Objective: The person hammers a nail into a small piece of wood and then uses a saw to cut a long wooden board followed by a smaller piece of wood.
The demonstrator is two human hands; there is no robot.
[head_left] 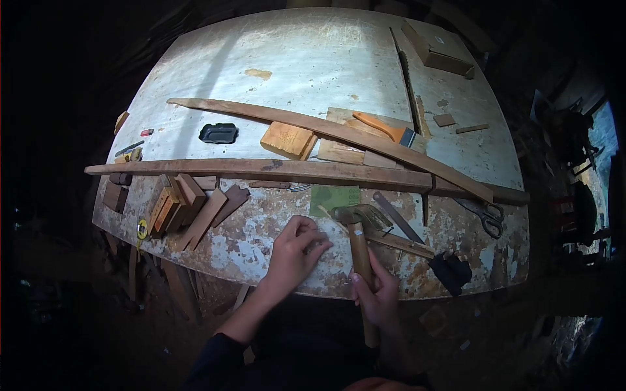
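My right hand (377,292) is wrapped around the wooden handle of a claw hammer (360,251), whose metal head points away from me over the bench's near part. My left hand (295,253) hovers above the worn bench surface, left of the hammer. Its fingers are curled with thumb and forefinger close together; anything between them is too small to make out. Just beyond the hammer head lies a green sheet of sandpaper (326,195). A flat dark metal strip (399,218) and a thin wooden piece (404,244) lie to the right of the head.
Two long wooden bars, one straight (261,171) and one slanting (313,124), cross the workbench (293,52). Around them are a paintbrush (385,127), a wood block (287,140), a black tray (218,133), scissors (490,218), wood offcuts (207,218), a tape measure (141,229) and a cardboard box (438,51).
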